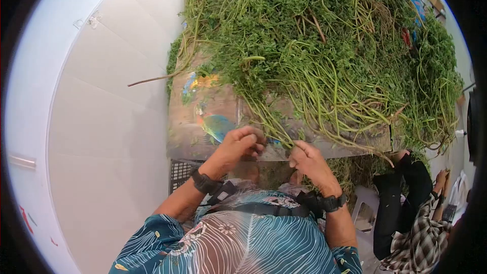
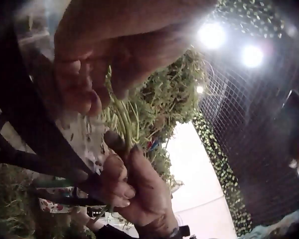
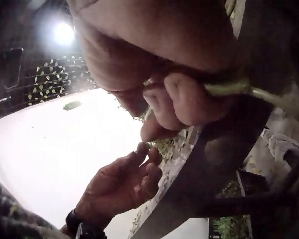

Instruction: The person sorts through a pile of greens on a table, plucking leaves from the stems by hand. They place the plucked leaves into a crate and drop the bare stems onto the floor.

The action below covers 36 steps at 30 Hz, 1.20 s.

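Over the table's near edge, my right hand (image 1: 312,165) pinches the ends of a few long green stems (image 1: 274,122). In the left wrist view these stems (image 2: 123,117) rise from between its thumb and fingers, and a thick stem (image 3: 224,88) crosses its curled fingers in the right wrist view. My left hand (image 1: 238,147) is a little to the left, fingers loosely bent, thumb and fingertips apart. The stem tips overlap its fingers in the left wrist view. Leafy tops of the plants merge into the large green heap (image 1: 304,30).
The heap covers most of the table (image 1: 177,132), whose printed top shows bare at the left front. A long brown stalk (image 1: 149,80) sticks out over the left edge. Below stands a black crate (image 1: 180,172). Another person (image 1: 416,223) sits at the right by a stool (image 1: 366,198).
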### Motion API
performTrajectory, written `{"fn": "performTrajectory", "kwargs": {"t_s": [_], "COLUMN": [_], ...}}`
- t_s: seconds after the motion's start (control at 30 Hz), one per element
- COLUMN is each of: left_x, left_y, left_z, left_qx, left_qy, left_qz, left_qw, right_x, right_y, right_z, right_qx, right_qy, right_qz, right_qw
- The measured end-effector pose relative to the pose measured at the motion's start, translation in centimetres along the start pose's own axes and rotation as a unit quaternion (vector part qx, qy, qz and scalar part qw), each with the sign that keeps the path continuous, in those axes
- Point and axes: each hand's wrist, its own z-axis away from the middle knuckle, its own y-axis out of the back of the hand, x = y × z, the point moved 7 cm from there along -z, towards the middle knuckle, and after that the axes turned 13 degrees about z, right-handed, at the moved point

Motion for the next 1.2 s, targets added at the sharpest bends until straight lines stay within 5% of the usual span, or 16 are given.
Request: {"fn": "performTrajectory", "kwargs": {"t_s": [0.23, 0.33, 0.43, 0.67, 0.77, 0.97, 1.2], "left_x": [0.0, -0.6, -1.4, -1.0, 1.5, 2.1, 1.0], "left_y": [0.3, -0.9, -0.8, 0.0, -2.0, -4.0, -3.4], "left_z": [-0.5, -1.0, -1.2, -1.2, -1.5, -1.9, -1.2], "left_qx": [0.042, -0.001, -0.016, 0.008, -0.019, -0.100, -0.127], "left_qy": [0.011, 0.043, 0.062, 0.090, -0.004, 0.030, -0.003], "left_qz": [0.086, 0.080, 0.082, 0.073, -0.002, -0.253, -0.231], "left_qw": [0.995, 0.996, 0.995, 0.993, 1.000, 0.962, 0.965], "right_x": [-3.4, -2.0, -1.6, -1.9, -2.6, -2.5, -2.8], "right_y": [1.3, 1.2, 1.4, 1.5, 1.3, 1.1, 1.1], "right_z": [-1.1, -2.3, -2.4, -2.1, -1.4, -1.2, -1.1], "right_qx": [0.113, 0.136, 0.124, 0.197, 0.234, 0.255, 0.274], "right_qy": [0.137, 0.153, 0.099, 0.188, 0.226, 0.260, 0.268], "right_qz": [0.161, 0.218, 0.141, 0.245, 0.282, 0.266, 0.278], "right_qw": [0.971, 0.954, 0.977, 0.930, 0.903, 0.893, 0.881]}}
